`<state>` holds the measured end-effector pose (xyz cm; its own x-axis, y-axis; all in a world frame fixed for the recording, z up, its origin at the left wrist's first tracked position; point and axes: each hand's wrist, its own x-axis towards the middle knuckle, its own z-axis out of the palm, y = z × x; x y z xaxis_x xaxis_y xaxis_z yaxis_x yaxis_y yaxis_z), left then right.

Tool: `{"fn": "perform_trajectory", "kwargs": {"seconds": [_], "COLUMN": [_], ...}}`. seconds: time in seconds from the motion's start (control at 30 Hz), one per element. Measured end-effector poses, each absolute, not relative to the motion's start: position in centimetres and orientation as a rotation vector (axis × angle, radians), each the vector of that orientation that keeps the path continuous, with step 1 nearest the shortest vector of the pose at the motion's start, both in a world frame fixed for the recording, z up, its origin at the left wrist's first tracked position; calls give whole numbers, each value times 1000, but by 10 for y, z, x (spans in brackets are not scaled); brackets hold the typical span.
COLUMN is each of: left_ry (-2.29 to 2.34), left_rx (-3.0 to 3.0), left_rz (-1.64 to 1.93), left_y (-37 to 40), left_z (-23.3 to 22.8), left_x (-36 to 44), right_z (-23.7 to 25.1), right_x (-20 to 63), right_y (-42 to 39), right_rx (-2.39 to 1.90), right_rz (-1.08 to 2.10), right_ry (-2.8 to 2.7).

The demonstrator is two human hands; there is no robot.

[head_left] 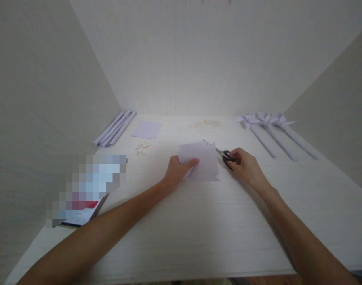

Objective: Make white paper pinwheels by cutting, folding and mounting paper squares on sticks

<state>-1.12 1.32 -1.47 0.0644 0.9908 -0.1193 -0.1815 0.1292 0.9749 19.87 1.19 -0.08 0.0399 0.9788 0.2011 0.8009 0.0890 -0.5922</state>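
Pinched in my left hand (178, 171) is a squarish piece of white paper (200, 160), its thumb lying across the front. The paper has cuts or notches at its corners and is held above the table. My right hand (243, 163) grips a pair of scissors (227, 158) by the black handles, fingers in the loops. The scissors' blades point left, at the paper's upper right edge, and are partly hidden behind it. I cannot tell whether the blades are closed on the paper.
Rolled paper tubes (115, 128) lie at the back left beside a flat paper square (147, 130). Small sticks (143, 148) and a second scattered pile (209, 123) lie farther back. Three paper pinwheels (270, 120) on tubes rest at right. A blurred tablet or phone (82, 215) stands at left.
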Motion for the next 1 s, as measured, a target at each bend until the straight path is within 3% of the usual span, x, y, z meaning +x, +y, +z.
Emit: {"fn": "perform_trajectory", "kwargs": {"seconds": [0.2,0.53,1.0], "left_ry": [1058,927,913], "left_rx": [1067,809,754], "left_rz": [949,1055,1042], "left_y": [3,12,13], "left_z": [-3,-14,-16], "left_x": [-8,-14,-13], "right_z": [14,19,7], "right_x": [187,130,113], "right_y": [59,196,231], "right_rx": [-1845,-1849,-1913], "right_rz": [228,204,305], "right_ry": [-2097,-2155,-2185]}}
